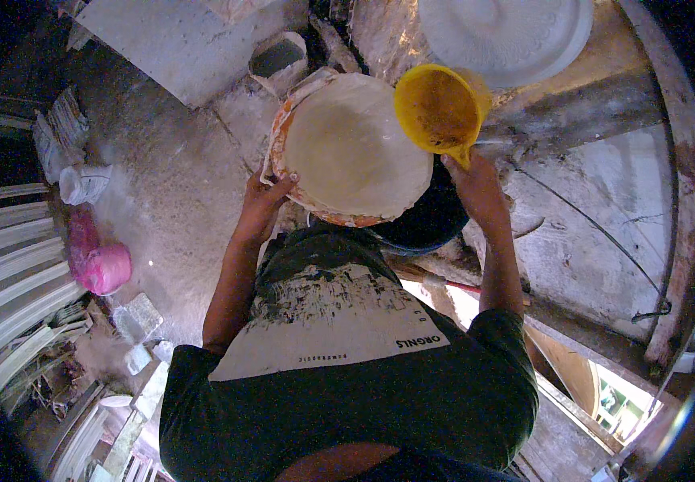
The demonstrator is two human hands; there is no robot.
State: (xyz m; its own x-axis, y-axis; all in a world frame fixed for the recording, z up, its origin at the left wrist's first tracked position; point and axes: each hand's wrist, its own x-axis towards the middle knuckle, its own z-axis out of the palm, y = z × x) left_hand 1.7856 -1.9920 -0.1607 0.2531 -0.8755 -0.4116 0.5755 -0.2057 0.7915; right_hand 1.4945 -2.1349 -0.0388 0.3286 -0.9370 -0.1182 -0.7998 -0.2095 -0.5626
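My left hand (265,201) is closed on the near left rim of an orange bucket (282,132), whose edge is crusted with white plaster-like residue. Pale cream material covers most of what shows inside the bucket. In my right hand (480,191) is the handle of a yellow dipper (476,84), held above the bucket's right side. Its open mouth faces me, and the inside looks brownish; whether liquid is in it I cannot tell. Below the dipper, a dark tub (432,223) shows partly from behind the orange bucket.
A round white moulded disc (516,36) lies at the far right, with a thin dark rod (592,207) nearer me. A pale board (179,40) and a small crusted container (279,64) stand far left. Pink bundles (105,269) and stacked white mouldings (14,241) line the left.
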